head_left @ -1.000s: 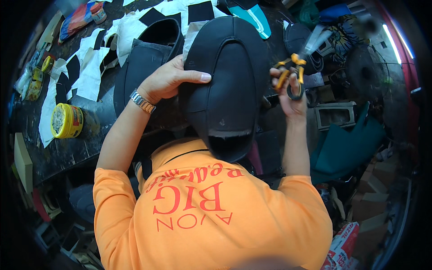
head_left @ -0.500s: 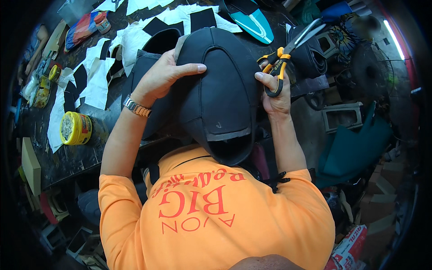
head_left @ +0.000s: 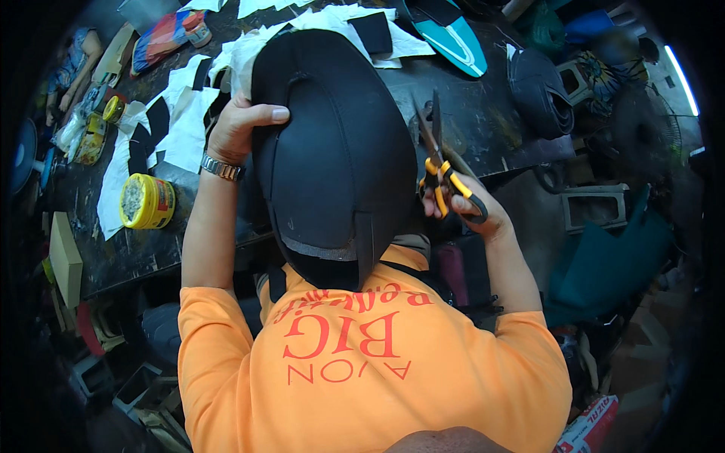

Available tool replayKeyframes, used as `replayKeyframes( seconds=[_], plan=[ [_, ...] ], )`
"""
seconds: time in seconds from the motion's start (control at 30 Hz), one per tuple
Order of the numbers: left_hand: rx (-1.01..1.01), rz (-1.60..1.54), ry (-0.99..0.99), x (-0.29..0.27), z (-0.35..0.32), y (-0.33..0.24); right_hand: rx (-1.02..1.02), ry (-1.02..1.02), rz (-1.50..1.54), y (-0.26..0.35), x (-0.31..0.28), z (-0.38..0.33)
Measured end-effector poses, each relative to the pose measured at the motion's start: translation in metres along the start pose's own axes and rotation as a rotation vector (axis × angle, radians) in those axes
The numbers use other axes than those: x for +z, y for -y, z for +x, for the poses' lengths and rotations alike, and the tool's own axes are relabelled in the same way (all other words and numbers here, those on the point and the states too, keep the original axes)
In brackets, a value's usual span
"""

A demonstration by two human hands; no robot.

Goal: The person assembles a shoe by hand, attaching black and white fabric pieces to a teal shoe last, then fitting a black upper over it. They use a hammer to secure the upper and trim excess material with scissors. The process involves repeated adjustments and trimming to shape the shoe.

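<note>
A large black padded seat cover (head_left: pixel 332 151) stands on edge against my chest, with its top over the dark workbench (head_left: pixel 483 113). My left hand (head_left: pixel 238 128), a metal watch (head_left: pixel 221 167) on its wrist, grips the cover's upper left edge, the thumb lying across its face. My right hand (head_left: pixel 472 208) is just to the right of the cover and holds scissors (head_left: pixel 438 151) with orange and black handles. Their blades point up and away, apart from the cover.
White and black cut pieces (head_left: pixel 189 128) lie scattered on the bench's left and far side. An open yellow tin (head_left: pixel 147 201) sits near the left front edge. A teal seat part (head_left: pixel 445 34) and a black roll (head_left: pixel 540 90) lie farther back. Teal fabric (head_left: pixel 612 264) hangs at the right.
My right hand has come off the cover's right edge and dropped lower right, scissors now pointing up. The cover sits closer and larger in view. My left hand keeps its grip.
</note>
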State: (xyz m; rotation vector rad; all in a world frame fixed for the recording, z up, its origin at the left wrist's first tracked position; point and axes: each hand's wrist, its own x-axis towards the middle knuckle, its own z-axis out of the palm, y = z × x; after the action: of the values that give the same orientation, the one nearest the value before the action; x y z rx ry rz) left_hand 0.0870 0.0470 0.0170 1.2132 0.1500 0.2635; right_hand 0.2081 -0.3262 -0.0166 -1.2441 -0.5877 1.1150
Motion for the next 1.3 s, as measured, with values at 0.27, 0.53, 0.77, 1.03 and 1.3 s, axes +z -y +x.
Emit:
replayKeyframes(
  seconds=[0.27,0.53,0.77,1.03,1.3],
  plan=[
    [-0.026,0.185,0.103,0.008,0.004,-0.012,0.037,0.072,0.015,0.009,0.029,0.014],
    [-0.022,0.354,0.268,0.017,0.010,-0.029,-0.037,-0.077,-0.153,0.049,0.029,0.025],
    [-0.028,0.330,0.286,0.020,0.010,-0.026,-0.055,-0.147,-0.198,0.048,0.027,0.019],
    [-0.068,0.348,0.339,0.030,0.016,-0.030,-0.064,-0.131,-0.190,0.048,0.029,0.014],
    [-0.092,0.384,0.394,0.030,0.019,-0.030,-0.066,-0.110,-0.192,0.047,0.020,0.009]
  ],
)
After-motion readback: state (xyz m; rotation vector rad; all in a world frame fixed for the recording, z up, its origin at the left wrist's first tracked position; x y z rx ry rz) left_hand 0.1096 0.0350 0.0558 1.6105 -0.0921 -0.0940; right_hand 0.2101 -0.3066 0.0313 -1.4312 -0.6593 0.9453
